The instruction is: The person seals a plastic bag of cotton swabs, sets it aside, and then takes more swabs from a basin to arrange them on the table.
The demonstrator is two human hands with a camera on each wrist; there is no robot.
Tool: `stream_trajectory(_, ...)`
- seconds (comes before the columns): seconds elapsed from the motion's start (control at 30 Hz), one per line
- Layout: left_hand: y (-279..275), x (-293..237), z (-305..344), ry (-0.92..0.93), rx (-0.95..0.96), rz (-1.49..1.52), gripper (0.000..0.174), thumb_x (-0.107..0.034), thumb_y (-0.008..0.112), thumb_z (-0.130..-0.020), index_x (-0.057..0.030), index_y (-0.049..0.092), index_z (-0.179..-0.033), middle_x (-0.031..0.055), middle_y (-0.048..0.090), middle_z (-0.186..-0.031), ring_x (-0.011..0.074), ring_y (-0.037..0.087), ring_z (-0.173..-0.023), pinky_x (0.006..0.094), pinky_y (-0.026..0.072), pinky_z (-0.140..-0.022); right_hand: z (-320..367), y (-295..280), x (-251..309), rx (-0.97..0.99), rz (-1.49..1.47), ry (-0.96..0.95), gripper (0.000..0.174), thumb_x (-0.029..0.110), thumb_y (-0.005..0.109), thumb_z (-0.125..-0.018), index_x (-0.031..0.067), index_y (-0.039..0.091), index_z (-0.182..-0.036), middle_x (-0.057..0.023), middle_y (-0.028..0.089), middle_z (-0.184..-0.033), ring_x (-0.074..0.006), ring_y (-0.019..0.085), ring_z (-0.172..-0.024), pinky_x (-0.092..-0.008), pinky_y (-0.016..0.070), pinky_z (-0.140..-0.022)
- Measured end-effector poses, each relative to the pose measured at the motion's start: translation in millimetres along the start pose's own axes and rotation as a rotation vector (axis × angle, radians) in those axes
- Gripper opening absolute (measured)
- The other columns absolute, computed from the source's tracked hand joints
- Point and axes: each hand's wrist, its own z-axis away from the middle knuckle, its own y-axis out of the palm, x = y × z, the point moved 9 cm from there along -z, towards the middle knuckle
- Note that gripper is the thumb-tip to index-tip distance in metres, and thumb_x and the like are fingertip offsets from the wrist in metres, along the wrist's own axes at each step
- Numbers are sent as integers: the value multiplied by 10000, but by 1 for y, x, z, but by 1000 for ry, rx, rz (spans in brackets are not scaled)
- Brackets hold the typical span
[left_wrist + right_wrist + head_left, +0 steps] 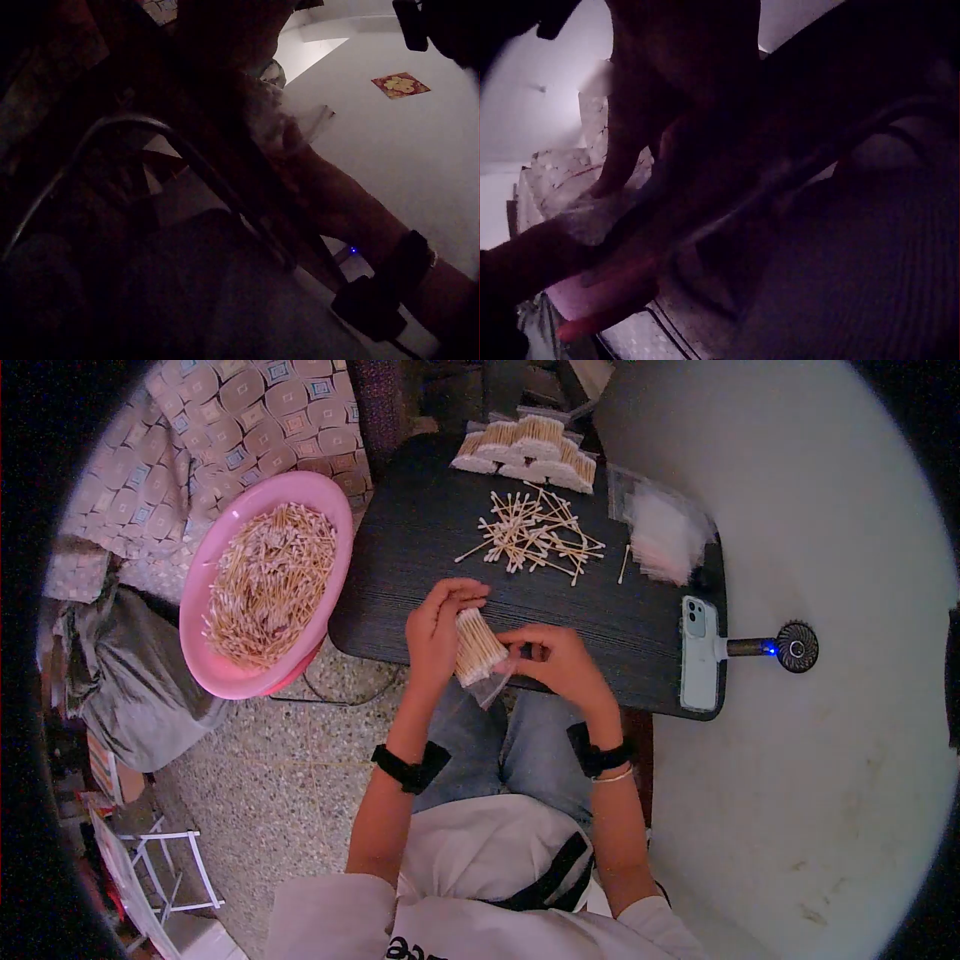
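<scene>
Near the front edge of the black table, my left hand (pixel 436 622) grips a small clear plastic bag filled with cotton swabs (pixel 480 648). The bag tilts, its loose plastic end toward my lap. At that end, my right hand (pixel 562 662) pinches the plastic between thumb and fingers. Beyond my hands, a loose heap of cotton swabs (pixel 530 532) is spread on the tabletop. Both wrist views are dark; the left one shows the crinkled clear plastic (pixel 281 127) beside the right hand's fingers.
A pink basin (pixel 340 550) of swabs stands left of the black table (pixel 390 570). Filled bags (pixel 530 445) are stacked at the back. Flat clear bags (pixel 662 532), a phone (pixel 700 655) and a small fan (pixel 797 647) line the right side, by the wall.
</scene>
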Motion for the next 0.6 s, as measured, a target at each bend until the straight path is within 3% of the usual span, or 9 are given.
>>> stream_trajectory(0.07,0,-1,0,-13,19,-50,295,-30,310,-918,51,567,-1037,168,642,-1030,214,616,-957,307,472,-884,-1,1,-3,-7,6,9,357,186,771,-699,87,697,-1033,11,615,-700,-47,441,-543,-217,361,-488)
stream_trajectory(0.17,-1,-1,0,36,25,-158,295,-30,309,-919,50,564,-1043,168,645,-1022,207,622,-942,298,467,-881,-2,1,-5,-16,43,69,335,182,755,-716,79,696,-1029,9,626,-721,-47,450,-563,-214,372,-505)
stream_trajectory(0.27,2,-7,2,18,12,-175,285,-24,337,-900,43,566,-1054,157,639,-1052,200,612,-967,295,450,-901,0,-2,-11,-63,62,71,323,201,748,-726,62,689,-1011,-30,634,-712,-91,523,-562,-245,438,-537)
stream_trajectory(0.37,5,-10,2,49,107,-141,280,-59,402,-871,23,576,-1075,125,619,-1124,198,571,-1054,312,416,-945,5,-2,-12,-95,-130,62,254,144,692,-792,59,680,-1032,-27,643,-774,-85,540,-623,-238,453,-592)
stream_trajectory(0.47,9,-19,7,163,264,-264,314,-98,491,-823,-10,581,-1110,99,597,-1173,199,526,-1112,330,388,-972,8,-14,-15,-296,-305,-21,173,102,623,-855,53,675,-1012,-40,642,-888,-88,557,-728,-236,455,-650)
stream_trajectory(0.57,25,-33,19,264,437,-566,364,-156,597,-791,-35,582,-1134,89,596,-1162,210,518,-1108,347,383,-970,11,-23,-7,-400,-314,-114,160,108,575,-895,44,652,-1020,-52,630,-971,-100,570,-829,-233,459,-718)
stream_trajectory(0.6,26,-36,22,269,428,-605,345,-167,623,-781,-45,596,-1103,87,608,-1104,207,534,-1057,330,401,-921,12,-25,-4,-421,-355,-126,176,113,567,-903,38,630,-1049,-53,625,-991,-106,572,-856,-236,458,-741)
